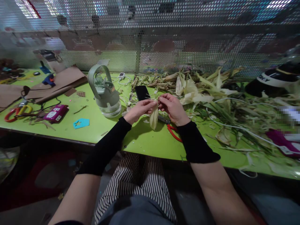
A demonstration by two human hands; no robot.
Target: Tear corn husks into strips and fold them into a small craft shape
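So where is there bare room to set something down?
Mostly bare: between the blue tag and the bottle; and along the table's front edge between the left sleeve and red scissor handles. Crowded: right of the right hand, heaped with husks.

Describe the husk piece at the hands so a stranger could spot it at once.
On the long, bright green table, look right of the pale green bottle with a loop handle, where the left hand and right hand emerge from black sleeves. Between them hangs a pale yellow-green, leaf-shaped piece of husk. Unlike the tangled husk heap farther right, it hangs singly.
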